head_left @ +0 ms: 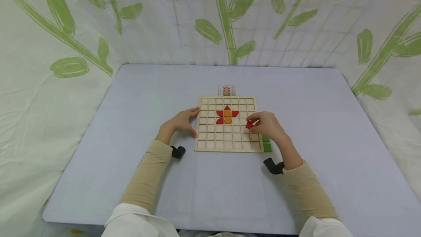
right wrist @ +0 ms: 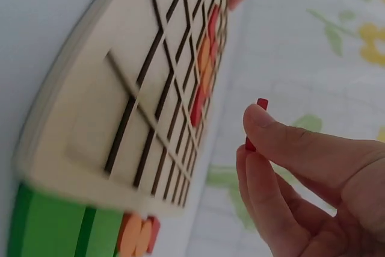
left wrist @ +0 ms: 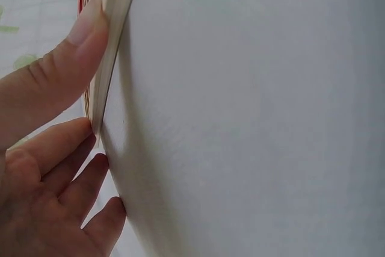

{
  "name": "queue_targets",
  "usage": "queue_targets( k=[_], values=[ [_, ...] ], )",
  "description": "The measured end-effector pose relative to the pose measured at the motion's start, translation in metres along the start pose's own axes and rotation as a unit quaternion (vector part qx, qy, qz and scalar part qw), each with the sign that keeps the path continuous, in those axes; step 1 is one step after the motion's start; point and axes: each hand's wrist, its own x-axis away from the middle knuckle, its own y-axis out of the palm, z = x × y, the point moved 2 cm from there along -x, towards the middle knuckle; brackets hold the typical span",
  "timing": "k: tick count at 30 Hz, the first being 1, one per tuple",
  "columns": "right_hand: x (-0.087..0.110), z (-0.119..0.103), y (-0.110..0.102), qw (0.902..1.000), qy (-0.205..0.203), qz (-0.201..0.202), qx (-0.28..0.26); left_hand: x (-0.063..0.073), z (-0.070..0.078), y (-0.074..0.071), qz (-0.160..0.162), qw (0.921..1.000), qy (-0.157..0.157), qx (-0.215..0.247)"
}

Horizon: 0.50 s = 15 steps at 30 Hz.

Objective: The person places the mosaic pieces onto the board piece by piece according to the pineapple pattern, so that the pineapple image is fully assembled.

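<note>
My right grip (head_left: 268, 124) pinches a small red piece (head_left: 249, 124) between thumb and fingers, raised off the board (head_left: 210, 145) over its right side. My left grip (head_left: 181, 120) holds nothing; thumb and fingers spread along the board's left edge and touch it, which seems to steady it on the bench (head_left: 227, 189).

Six pieces already sit in the middle: a red triangle (head_left: 227, 108) at the far tip, an orange square (head_left: 227, 113) just nearer with a red quarter on either side, then an orange disc (head_left: 228, 120) with one red quarter (head_left: 219, 121) at its left. The cell to the disc's right is bare, so by symmetry one red piece looks missing there.

The card (head_left: 226, 90) beyond the far edge shows a red-and-orange figure above a greenish part, too small to read fully. None of that lower part is laid yet. Green blocks (head_left: 267, 147) wait at the board's right, beside spare orange pieces (right wrist: 129, 234), so I judge the job roughly half done.
</note>
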Motion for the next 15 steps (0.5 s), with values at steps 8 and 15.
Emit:
queue_targets(
  k=[8,15],
  values=[
    [-0.041,-0.008,0.022,0.9999,-0.007,-0.015,0.001,-0.001,-0.002,-0.002,0.004,1.0000,0.005,0.005],
    [-0.051,-0.008,0.028,0.9996,0.010,-0.023,0.011,-0.001,-0.002,0.000,0.002,0.9999,0.007,0.008]
  ],
)
